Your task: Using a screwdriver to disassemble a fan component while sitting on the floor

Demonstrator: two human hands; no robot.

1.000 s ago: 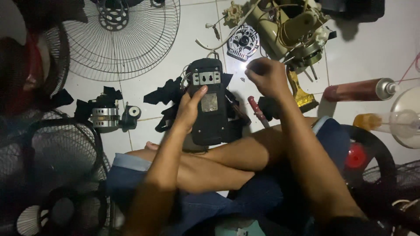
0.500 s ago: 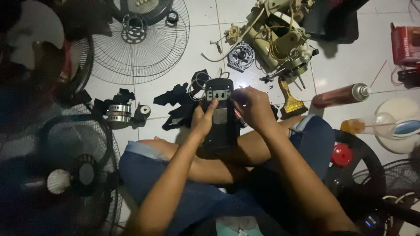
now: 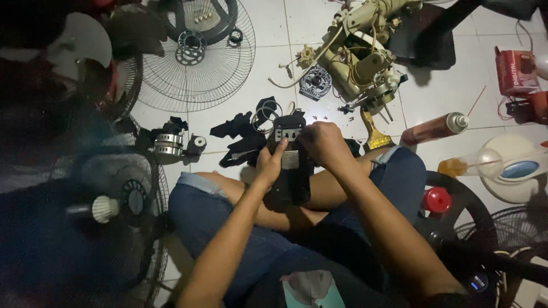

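Observation:
I sit cross-legged on a white tiled floor with a black fan control housing point(image 3: 290, 179) resting on my legs. My left hand point(image 3: 269, 163) grips its left side, the forefinger stretched up toward the grey switch block at its top. My right hand point(image 3: 324, 142) is closed over the housing's upper right corner, fingers curled; what they pinch is hidden. Black plastic parts and a wire coil point(image 3: 251, 134) lie just beyond the housing.
A wire fan guard point(image 3: 197, 68) lies far left, a cream motor assembly point(image 3: 365, 57) far centre, a small silver motor point(image 3: 168, 145) to the left. A spray can point(image 3: 434, 128), a yellow-handled tool point(image 3: 374, 134), an oil bottle point(image 3: 456, 166) and a red cap point(image 3: 437, 199) sit right. Dark fan parts crowd the left.
My right hand came back from the floor on the right to the top of the housing. The view has pulled back and shifted; my left hand stays on the housing.

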